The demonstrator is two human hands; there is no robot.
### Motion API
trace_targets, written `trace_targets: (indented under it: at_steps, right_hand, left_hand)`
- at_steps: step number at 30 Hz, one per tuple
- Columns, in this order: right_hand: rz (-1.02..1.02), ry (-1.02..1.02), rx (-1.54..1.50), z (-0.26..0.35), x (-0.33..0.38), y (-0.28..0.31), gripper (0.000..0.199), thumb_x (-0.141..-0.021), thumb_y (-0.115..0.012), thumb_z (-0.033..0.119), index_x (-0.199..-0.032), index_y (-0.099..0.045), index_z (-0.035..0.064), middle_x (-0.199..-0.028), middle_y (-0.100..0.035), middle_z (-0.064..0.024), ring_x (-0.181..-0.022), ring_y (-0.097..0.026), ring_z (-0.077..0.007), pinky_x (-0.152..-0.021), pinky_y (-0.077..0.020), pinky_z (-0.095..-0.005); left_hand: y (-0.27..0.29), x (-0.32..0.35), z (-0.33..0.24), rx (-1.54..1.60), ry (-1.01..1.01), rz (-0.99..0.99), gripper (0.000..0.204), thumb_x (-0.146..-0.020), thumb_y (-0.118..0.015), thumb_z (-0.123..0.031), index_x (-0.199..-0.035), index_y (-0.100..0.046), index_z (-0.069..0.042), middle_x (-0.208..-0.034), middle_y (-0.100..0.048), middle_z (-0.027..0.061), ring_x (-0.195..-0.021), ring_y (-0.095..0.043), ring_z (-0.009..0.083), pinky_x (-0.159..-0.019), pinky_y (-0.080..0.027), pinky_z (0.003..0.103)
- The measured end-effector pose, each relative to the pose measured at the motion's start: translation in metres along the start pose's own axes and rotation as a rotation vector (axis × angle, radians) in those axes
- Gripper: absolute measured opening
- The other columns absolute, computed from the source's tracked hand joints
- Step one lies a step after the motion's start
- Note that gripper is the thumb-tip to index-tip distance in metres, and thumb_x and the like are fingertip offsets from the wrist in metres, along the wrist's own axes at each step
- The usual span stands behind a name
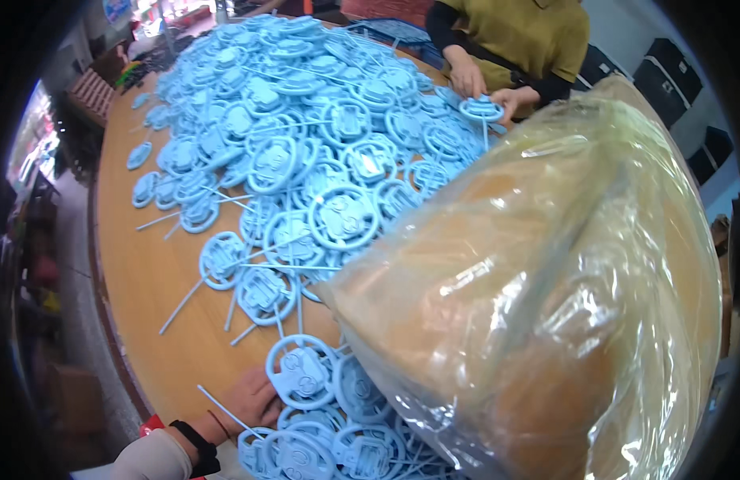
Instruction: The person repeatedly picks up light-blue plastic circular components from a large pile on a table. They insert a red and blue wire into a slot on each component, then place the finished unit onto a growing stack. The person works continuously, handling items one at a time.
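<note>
My left hand (pixel 256 400) comes in from the lower left, with a dark band at the wrist. Its fingers are curled at the left rim of a light blue wheel-shaped plastic piece (pixel 304 373), and their tips are partly hidden by it. More of these pieces, such as one lower wheel piece (pixel 298 454), lie heaped beside and below the hand. Thin straight rods stick out from several of them. My right hand is not visible; a big clear plastic sheet or bag (pixel 498 304) with brown behind it fills the right side.
A large pile of the same blue pieces (pixel 274 120) covers much of the wooden table (pixel 154 296). Across the table, a co-worker's hands (pixel 474 84) handle one blue piece. Black cases (pixel 666 76) stand at the far right. A walkway runs along the table's left edge.
</note>
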State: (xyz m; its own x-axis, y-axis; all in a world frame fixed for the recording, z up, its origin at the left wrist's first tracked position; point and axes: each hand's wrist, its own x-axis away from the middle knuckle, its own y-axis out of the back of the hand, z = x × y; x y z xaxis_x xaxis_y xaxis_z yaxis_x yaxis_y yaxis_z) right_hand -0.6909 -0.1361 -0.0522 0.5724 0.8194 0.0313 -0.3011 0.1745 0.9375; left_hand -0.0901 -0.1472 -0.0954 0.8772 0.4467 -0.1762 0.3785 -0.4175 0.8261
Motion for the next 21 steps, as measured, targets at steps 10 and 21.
trace_targets:
  at_steps: [10,21]
  right_hand:
    - [0.127,-0.035,0.033,0.005,-0.011,-0.039,0.024,-0.087,-0.047,0.019,-0.097,-0.061,0.003,-0.093,-0.062,-0.0054,-0.086,-0.056,-0.0137,-0.08,-0.0439,-0.0299]
    - [0.197,0.052,-0.208,-0.015,0.107,-0.021,0.024,-0.087,-0.047,0.019,-0.097,-0.061,0.003,-0.091,-0.063,-0.0054,-0.084,-0.056,-0.0137,-0.078,-0.0442,-0.0296]
  left_hand:
    - [-0.008,0.009,0.001,-0.058,0.025,0.057,0.048,-0.072,-0.061,-0.01,-0.116,-0.045,0.001,-0.121,-0.046,0.0184,-0.112,-0.045,0.0331,-0.094,-0.038,0.04]
    - [-0.003,-0.005,0.013,0.04,0.002,0.109,0.051,-0.069,-0.054,-0.004,-0.119,-0.042,0.003,-0.12,-0.044,0.0228,-0.107,-0.046,0.0379,-0.091,-0.038,0.043]
